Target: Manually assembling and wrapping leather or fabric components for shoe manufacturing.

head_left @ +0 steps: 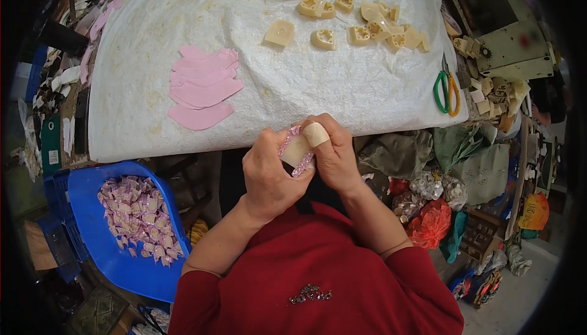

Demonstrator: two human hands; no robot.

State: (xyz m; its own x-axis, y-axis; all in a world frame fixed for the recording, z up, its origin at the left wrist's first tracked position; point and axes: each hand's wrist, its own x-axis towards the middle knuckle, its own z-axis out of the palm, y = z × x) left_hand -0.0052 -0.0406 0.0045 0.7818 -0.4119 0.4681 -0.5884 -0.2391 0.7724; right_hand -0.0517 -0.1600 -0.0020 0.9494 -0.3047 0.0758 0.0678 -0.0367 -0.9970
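A shoe heel, cream on its face with pink glittery material round its edge, is held up between both hands near the table's front edge. My left hand has its fingers closed round one side of it. The other side is gripped by my right hand, whose thumb wears a cream covering and presses by the edge. The fingertips underneath are hidden. Beyond, on the white-covered table, lies a fanned stack of curved pink pieces. Bare cream heels lie scattered at the far right.
A blue basin at the left holds many small pink-edged heels. Scissors with green and orange handles lie at the table's right edge. Plastic bags, a red one among them, and a wooden crate sit on the right.
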